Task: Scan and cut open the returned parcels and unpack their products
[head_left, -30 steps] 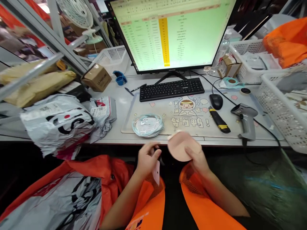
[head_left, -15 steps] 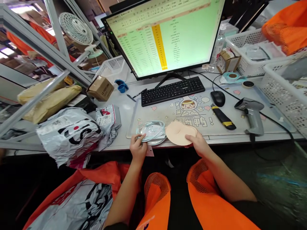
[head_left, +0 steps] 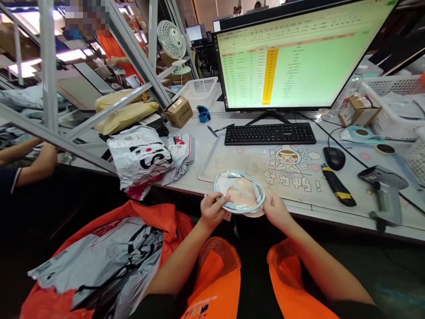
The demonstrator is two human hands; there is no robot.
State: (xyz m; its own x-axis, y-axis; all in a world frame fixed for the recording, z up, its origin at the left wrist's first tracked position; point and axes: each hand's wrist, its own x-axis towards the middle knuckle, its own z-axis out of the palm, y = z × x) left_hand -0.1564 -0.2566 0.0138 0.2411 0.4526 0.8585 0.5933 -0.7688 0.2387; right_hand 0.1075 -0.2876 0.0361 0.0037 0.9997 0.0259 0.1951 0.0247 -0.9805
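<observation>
My left hand (head_left: 212, 210) is closed on the near-left edge of a clear oval pouch (head_left: 244, 175) with a pale blue rim. A beige rounded pad (head_left: 255, 214) shows through the clear pouch and pokes out at its lower edge; I cannot tell whether it lies inside or behind. At the right side, my right hand (head_left: 275, 208) is closed on the pad, its fingertips partly hidden by the pouch rim. A small white tag (head_left: 227, 216) hangs below the pouch by my left hand. Both hands are over the desk's front edge.
Behind the hands are a keyboard (head_left: 270, 134), monitor (head_left: 299, 66), mouse (head_left: 334, 158), yellow-black box cutter (head_left: 338, 186) and barcode scanner (head_left: 387, 190). Grey mailer parcels (head_left: 139, 155) lie left, near a small carton (head_left: 178, 112). An orange sack (head_left: 133, 212) holds more bags below. Another person's arm (head_left: 36, 164) shows far left.
The pouch has come over the beige pad, which was beside it and plainly visible in my right hand. My hands are closer together. The view has turned left.
</observation>
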